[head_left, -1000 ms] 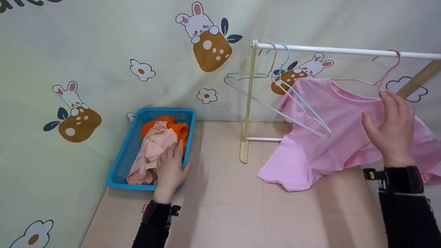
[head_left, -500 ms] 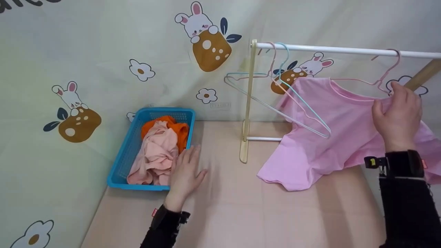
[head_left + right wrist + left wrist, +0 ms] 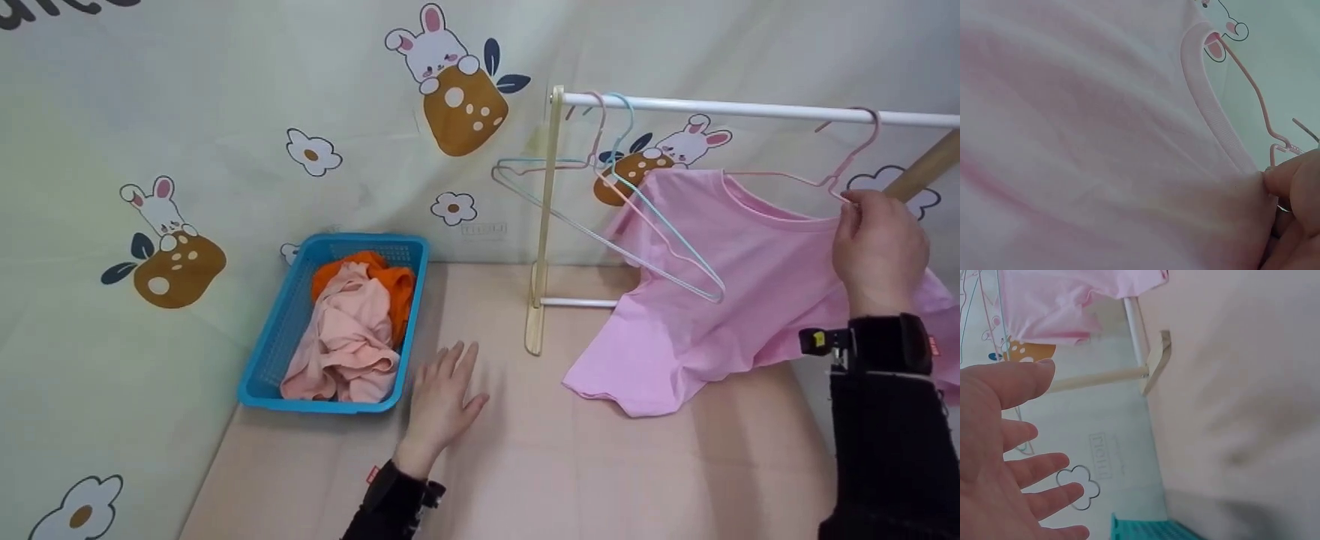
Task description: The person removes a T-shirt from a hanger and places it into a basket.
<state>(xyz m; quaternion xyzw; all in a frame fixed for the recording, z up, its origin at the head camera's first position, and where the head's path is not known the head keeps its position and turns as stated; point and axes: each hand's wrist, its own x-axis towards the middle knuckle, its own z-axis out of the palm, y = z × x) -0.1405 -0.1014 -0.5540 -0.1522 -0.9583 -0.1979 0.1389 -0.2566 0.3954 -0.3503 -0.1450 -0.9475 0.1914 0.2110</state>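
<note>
A pink T-shirt [image 3: 705, 300] hangs on a pink wire hanger [image 3: 1262, 104], whose hook sits over the rack's white rod [image 3: 720, 109]. My right hand [image 3: 881, 251] pinches the shirt at the right side of its neckline, close under the hanger's neck. In the right wrist view, thumb and fingers [image 3: 1286, 180] meet at the collar's edge. To the right of the blue basket [image 3: 322, 407], my left hand [image 3: 442, 409] is held over the table with fingers spread and nothing in them. Inside the basket lie a crumpled pale pink garment [image 3: 349, 330] and an orange one [image 3: 401, 281].
A pink hanger [image 3: 660, 232] and a light blue hanger [image 3: 667, 217] hang bare near the rack's left wooden post [image 3: 548, 202]. Behind everything runs a pale backdrop [image 3: 225, 97] printed with rabbits and flowers. The table [image 3: 570, 480] has a beige cover.
My left hand has drawn away from the basket's clothes to the right, over the table. My right hand, earlier spread in front of the shirt, now pinches its neckline.
</note>
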